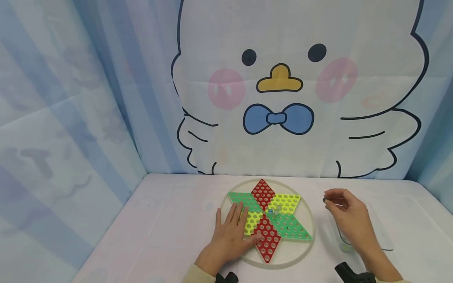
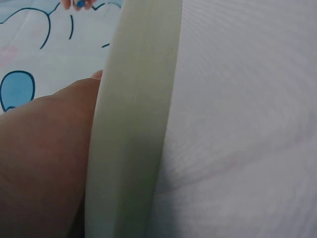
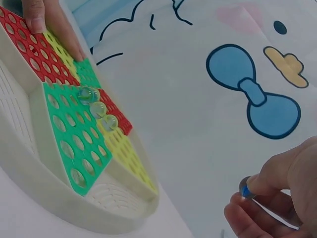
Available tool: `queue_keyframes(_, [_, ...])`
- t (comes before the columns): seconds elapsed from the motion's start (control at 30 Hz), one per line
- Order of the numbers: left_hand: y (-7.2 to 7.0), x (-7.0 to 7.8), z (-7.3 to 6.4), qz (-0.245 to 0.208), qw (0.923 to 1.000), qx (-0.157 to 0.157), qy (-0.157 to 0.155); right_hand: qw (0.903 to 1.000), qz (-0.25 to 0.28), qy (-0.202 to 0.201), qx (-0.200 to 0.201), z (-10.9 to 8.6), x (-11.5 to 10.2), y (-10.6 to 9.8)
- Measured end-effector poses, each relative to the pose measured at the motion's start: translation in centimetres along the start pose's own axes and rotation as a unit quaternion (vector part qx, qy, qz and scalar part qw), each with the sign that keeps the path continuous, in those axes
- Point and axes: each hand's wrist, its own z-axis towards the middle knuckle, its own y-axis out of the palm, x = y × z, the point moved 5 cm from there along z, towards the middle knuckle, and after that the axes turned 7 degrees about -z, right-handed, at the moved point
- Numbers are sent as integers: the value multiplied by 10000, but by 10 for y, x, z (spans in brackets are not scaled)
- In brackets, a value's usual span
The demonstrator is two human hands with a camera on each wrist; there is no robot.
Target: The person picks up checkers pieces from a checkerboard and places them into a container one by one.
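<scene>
A round, cream-coloured Chinese checkers board point(image 1: 301, 251) lies on the table, its star of red, green and yellow perforated sections facing up. Across its left side rests my left hand point(image 1: 231, 236), fingers spread, thumb on the near red section point(image 1: 267, 245). To the right of the board, my right hand point(image 1: 350, 216) pinches a glass marble point(image 3: 246, 188) with a blue core between thumb and fingertips, above the table. Several clear marbles point(image 3: 98, 109) sit around the middle of the star. The left wrist view shows mostly the board's rim point(image 2: 133, 114) and part of the left hand point(image 2: 44, 158).
Beneath the right hand is a pale, flat container point(image 1: 380, 232), partly hidden by the forearm. A white tablecloth point(image 1: 141, 243) covers the table. Behind hangs a curtain point(image 1: 283, 153) with a cartoon bird; a blue striped curtain point(image 1: 70, 118) is at the left.
</scene>
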Motion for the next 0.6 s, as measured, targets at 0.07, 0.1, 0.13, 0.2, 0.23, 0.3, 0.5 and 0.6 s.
queue_keyframes(0.07, [0, 0, 0, 31, 10000, 0, 9, 10000, 27, -1, 29, 1, 2, -2])
queue_keyframes(0.1, [0, 0, 0, 40, 10000, 1, 10, 10000, 32, 2, 32, 2, 3, -3])
queue_keyframes(0.13, [-1, 0, 0, 46, 10000, 1, 8, 10000, 26, 11, 34, 2, 4, -4])
queue_keyframes(0.2, [-1, 1, 0, 37, 10000, -3, 2, 10000, -14, 57, 40, 3, 7, -6])
queue_keyframes(0.23, [-1, 1, 0, 26, 10000, -7, -2, 9999, -26, 90, 35, 3, 8, -7])
queue_keyframes(0.3, [-2, 1, 0, -22, 10000, -14, -16, 9998, -69, 158, 52, 4, 11, -9])
queue_keyframes(0.5, [-1, 1, -1, -117, 9999, -2, -19, 9984, -183, 530, -56, 5, 21, -11])
queue_keyframes(0.6, [0, 0, -1, -127, 9999, 2, -23, 9971, -284, 691, -170, 5, 27, -10])
